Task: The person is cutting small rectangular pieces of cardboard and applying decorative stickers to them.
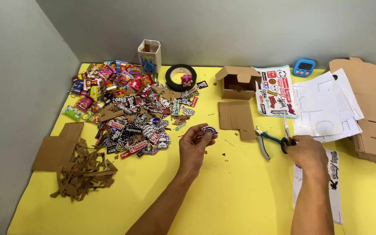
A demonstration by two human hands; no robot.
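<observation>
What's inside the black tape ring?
A small pink toy sits inside the black tape roll at the back of the yellow table. The toy covers part of the hole, so what is beneath it cannot be seen.

Black tape roll (180, 77), blue timer (303, 67) — cardboard scraps (81, 169) lie left.

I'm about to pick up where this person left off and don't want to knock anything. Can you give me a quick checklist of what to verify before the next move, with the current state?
1. Left hand grips the cut sticker: ok.
2. Right hand on the scissors: ok.
3. Scissor blades shut: cannot tell.
4. Pliers apart from both hands: ok.
5. Bare table between the hands: ok.
6. Sticker pile apart from the left hand: ok.
</observation>
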